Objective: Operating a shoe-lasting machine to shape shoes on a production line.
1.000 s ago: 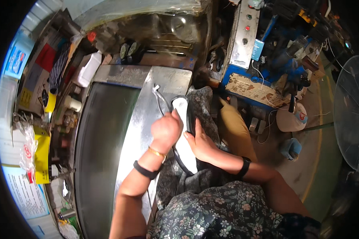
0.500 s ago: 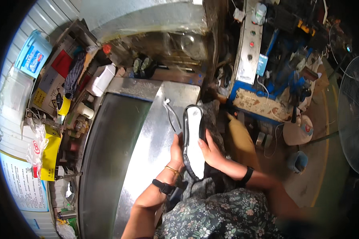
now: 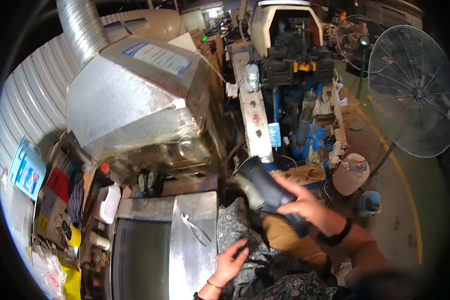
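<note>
In my right hand [image 3: 305, 202] is a black boot [image 3: 272, 192] with a pale grey-green area along one side. It tilts, with one end up and to the left. My fingers and thumb close round its lower part, and motion blurs it a little. My left hand [image 3: 230, 265] is off the boot, above my patterned apron near the metal table's edge. Its fingers are bent and apart, and nothing shows in them. Metal pliers [image 3: 196, 231] lie on the bare metal end of the table [image 3: 192, 265], left of my hands.
Beside the metal plate runs a dark conveyor belt [image 3: 142, 260], below a metal hood [image 3: 130, 95]. Ahead stands a machine with a button panel [image 3: 255, 115]. A large fan [image 3: 417, 92], a pale bucket [image 3: 352, 175] and a small blue bin [image 3: 369, 204] stand right. Shelves with bottles line the left.
My left hand has let go of the boot. My right hand has carried it forward and right and turned it from sole-up onto its side. The view has swung up and right.
</note>
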Motion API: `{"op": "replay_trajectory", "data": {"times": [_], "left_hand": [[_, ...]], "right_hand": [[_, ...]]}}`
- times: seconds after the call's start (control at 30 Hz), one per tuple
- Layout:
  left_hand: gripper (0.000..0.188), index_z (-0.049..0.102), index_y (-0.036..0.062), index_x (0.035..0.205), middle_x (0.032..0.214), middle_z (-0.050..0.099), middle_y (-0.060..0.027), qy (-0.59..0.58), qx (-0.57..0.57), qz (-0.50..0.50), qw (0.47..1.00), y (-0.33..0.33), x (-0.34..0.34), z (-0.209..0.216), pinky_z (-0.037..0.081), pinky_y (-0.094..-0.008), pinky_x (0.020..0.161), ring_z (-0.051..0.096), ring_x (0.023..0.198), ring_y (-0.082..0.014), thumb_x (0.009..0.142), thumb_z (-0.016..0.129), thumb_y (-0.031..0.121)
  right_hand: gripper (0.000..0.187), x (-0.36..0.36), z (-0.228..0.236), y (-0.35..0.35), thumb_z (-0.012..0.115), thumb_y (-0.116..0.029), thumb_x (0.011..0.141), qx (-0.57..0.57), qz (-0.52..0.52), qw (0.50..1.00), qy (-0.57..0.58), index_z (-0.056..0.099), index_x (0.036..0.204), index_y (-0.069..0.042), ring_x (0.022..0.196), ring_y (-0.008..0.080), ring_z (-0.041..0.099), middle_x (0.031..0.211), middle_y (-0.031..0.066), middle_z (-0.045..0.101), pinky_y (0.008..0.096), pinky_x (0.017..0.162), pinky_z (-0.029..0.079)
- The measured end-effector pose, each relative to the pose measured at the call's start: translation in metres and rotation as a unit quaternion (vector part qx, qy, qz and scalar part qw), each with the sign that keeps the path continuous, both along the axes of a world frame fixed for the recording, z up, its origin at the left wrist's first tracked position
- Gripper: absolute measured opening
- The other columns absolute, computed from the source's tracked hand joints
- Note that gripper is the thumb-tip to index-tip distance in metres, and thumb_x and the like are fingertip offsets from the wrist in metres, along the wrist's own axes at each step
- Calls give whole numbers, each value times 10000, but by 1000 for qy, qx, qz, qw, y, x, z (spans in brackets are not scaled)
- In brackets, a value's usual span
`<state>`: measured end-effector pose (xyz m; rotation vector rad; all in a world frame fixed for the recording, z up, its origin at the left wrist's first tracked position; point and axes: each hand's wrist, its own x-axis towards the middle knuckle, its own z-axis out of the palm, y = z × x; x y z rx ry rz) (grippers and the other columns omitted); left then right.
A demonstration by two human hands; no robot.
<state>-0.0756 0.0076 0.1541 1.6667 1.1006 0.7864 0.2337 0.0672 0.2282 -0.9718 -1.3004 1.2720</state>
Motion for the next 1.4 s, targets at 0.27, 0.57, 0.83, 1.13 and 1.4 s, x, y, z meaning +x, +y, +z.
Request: {"op": "replay_trajectory", "data": {"times": [0.27,0.57,0.83,1.13,1.4], "left_hand": [[234,716,50,995,1124,689,-123,267,303,-7,915,-26,-6,-68,483,-427,934,625,1081,-323,880,602,219],[273,709,45,1053,1144,682,-143,246,284,-17,927,-14,0,-67,491,-419,955,635,1077,-329,824,668,189],[222,703,19,984,1080,693,-163,260,289,-16,921,-16,12,-61,480,-467,946,630,1060,-360,882,598,186],[217,696,15,997,1061,690,-165,269,284,-18,920,-15,20,-51,476,-453,945,630,1050,-351,871,602,166],[202,700,34,986,1059,684,-157,279,297,0,913,-17,20,-60,475,-457,916,618,1048,-355,857,621,168]], "right_hand": [[802,183,118,139,736,-230,677,67,-396,735,-546,497,1440,-289,1227,410,532,1435,245,457,476,1005,442],[849,243,128,213,728,-202,662,-80,-343,784,-511,472,1464,-311,1127,363,611,1329,174,571,427,910,499],[773,231,119,208,668,-184,694,-3,-369,721,-586,503,1436,-330,1159,391,583,1483,204,441,453,1016,443],[924,199,126,217,698,-490,735,-149,-245,672,-683,267,1544,-379,1330,435,439,1596,183,239,493,1024,438],[826,199,96,205,673,-482,777,-60,-340,663,-664,319,1518,-398,1262,414,464,1607,143,225,471,1011,443]]}}
